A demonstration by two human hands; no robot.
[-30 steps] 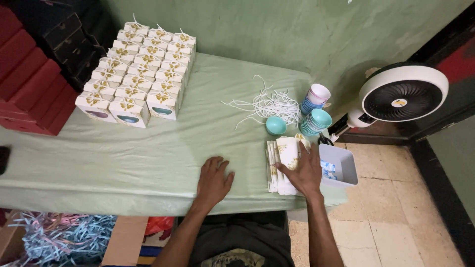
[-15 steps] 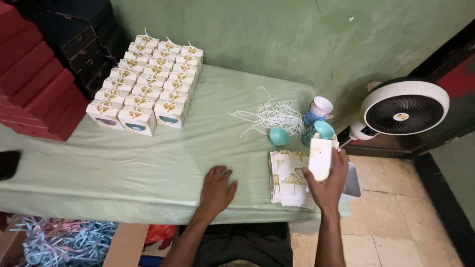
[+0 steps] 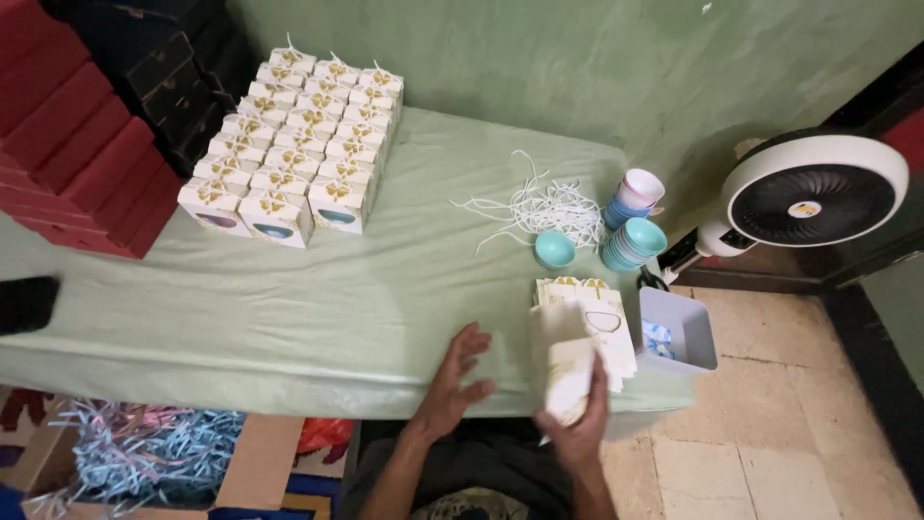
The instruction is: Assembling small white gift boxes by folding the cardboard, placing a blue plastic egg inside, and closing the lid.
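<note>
1 flat box blank [image 3: 568,377] clamped in right grip [image 3: 577,424]; blank stack [image 3: 592,313] just beyond; left grip [image 3: 452,385] apart, fingers spread on surface [image 3: 337,308].

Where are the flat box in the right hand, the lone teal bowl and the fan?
flat box [image 3: 570,371], head view, its middle.
teal bowl [image 3: 554,249], head view, its top.
fan [image 3: 813,190], head view, its grille.

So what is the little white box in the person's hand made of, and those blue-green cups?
The flat white box with gold print in the right hand looks like thin matte card: it shows creased fold lines, though it is blurred. The stacked teal cups look like smooth plastic, judging by their even colour and slight sheen.
</note>
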